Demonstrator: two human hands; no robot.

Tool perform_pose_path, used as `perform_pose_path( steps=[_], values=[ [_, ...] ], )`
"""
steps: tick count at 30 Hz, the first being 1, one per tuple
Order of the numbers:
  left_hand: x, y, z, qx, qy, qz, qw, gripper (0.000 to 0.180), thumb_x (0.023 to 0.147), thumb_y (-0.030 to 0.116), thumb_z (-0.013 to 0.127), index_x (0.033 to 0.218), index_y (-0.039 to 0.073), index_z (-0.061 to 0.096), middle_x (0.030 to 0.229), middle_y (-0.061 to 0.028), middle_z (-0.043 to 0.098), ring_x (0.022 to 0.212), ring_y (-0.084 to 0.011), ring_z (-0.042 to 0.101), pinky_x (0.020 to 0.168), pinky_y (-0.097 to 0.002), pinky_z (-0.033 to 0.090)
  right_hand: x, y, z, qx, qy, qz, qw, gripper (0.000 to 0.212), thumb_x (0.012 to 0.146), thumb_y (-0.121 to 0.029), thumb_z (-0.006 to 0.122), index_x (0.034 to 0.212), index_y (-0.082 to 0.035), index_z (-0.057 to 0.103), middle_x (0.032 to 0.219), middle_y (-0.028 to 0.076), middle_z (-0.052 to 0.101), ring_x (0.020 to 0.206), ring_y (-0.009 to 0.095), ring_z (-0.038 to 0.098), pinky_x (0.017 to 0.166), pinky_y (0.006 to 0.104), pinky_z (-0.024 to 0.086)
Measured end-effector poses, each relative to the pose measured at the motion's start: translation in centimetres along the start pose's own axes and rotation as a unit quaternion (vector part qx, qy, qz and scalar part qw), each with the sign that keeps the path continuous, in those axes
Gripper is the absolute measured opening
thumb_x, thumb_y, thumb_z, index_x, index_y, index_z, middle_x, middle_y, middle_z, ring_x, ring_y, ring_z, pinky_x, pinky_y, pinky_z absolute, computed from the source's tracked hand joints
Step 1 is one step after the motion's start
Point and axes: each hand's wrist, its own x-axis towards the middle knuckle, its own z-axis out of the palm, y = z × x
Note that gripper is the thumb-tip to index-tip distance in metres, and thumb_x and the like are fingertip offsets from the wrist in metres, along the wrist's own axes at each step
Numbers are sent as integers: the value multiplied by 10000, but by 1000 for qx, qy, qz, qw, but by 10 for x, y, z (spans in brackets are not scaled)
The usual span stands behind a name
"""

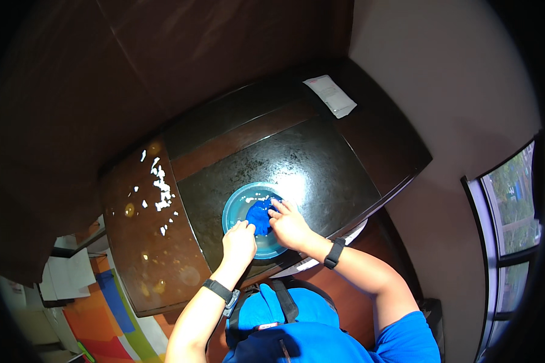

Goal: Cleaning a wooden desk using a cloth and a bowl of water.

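A round light-blue basin (228,213) with water in it stands near the front edge of the dark table. Inside it is a bunched, wet-looking blue cloth (259,216). My left hand (240,243) is at the basin's near left rim, its fingers closed on the lower left part of the cloth. My right hand (289,226) reaches over the right rim, its thumb and fingers pinching the cloth's right side. Pale bits or bubbles show in the water beyond the cloth.
Scattered white scraps (161,187) lie on the table's left part, beside wet-looking spots. A white packet (331,95) lies at the far right of the table (242,136). A wall rises behind, and a window (510,206) is on the right.
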Motion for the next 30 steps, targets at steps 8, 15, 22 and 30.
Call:
perform_pose_path(
  steps=[8,15,22,30],
  values=[
    [10,6,38,93,-72,-64,991,157,699,37,555,830,63,638,905,-171,655,958,-311,621,921,-477,441,10,12,37,29,-109,-44,993,256,745,-116,559,947,-11,674,1169,165,615,1155,307,546,999,388,411],
    [17,10,28,91,-115,-72,987,162,736,66,568,889,68,621,890,-162,654,956,-313,620,932,-497,423,10,15,36,57,-181,1,982,196,780,-121,558,931,-41,653,1030,145,656,1000,284,620,856,398,500],
    [13,5,-30,81,51,-18,995,112,821,171,608,854,79,553,668,-92,598,653,-272,613,668,-385,444,15,3,-29,179,1,121,976,220,892,-265,521,854,-55,574,746,158,647,699,360,647,606,471,520],
    [23,2,-78,60,82,11,995,137,798,160,641,882,73,577,717,-99,588,698,-278,590,644,-398,456,26,-11,-89,167,63,211,961,172,857,-233,573,905,-79,632,783,130,643,740,328,640,635,429,515]
  ],
)
